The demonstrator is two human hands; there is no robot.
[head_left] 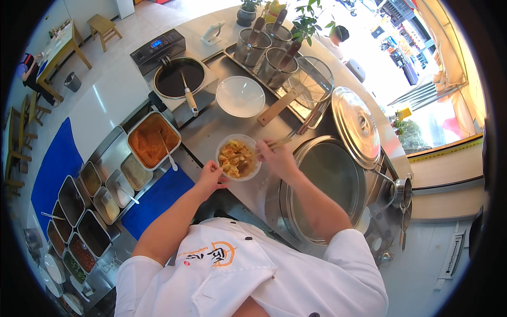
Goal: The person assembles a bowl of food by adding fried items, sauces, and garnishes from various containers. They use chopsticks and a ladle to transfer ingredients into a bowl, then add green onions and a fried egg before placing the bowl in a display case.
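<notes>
Bowl [238,157]: left hand [210,177] pinches its near rim, right hand [277,158] grips chopsticks [280,141]; hard stirring could slop food out.

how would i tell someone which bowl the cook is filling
Start at the huge round steel pot on the right. Just left of it sits a small clear bowl between both hands; unlike the empty clear bowl farther back, it holds yellow-brown food.

Both bare forearms reaching forward from the lower edge, left hand [210,177] loosely curled with fingers bent, right hand [279,158] closed in a pinching grip.
</notes>
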